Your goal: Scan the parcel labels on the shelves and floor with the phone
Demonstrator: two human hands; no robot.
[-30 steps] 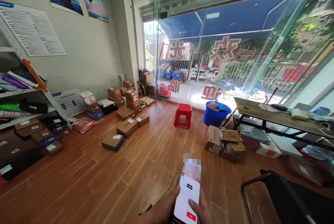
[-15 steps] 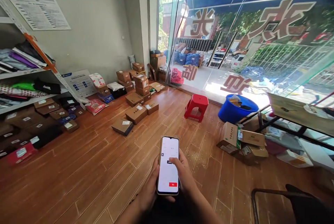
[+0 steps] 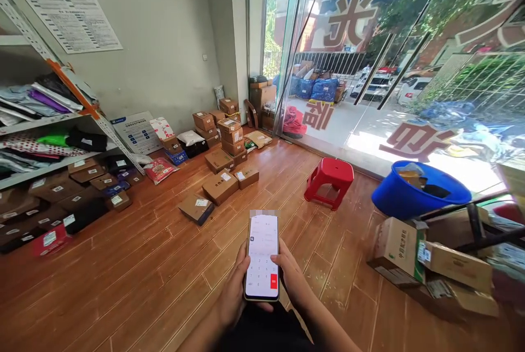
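Note:
A smartphone is held upright in front of me, low in the middle of the head view. Its lit white screen shows a number keypad with a red key at the lower right. My left hand grips the phone's left side, its thumb along that edge. My right hand wraps the other side, and its thumb tip lies over the screen's right edge near the keypad's top row. Fingertips show beneath the phone's bottom end; the other fingers are hidden behind it.
Parcel boxes stand on the wooden floor ahead, left of a red plastic stool. On the right are a blue tub and cardboard boxes. A shelf rack with packages lines the left; glass doors are ahead.
A number keypad has appeared on the phone's screen. My right thumb has moved from mid-screen to the right edge. The camera view has shifted, so the stool and tub appear farther right.

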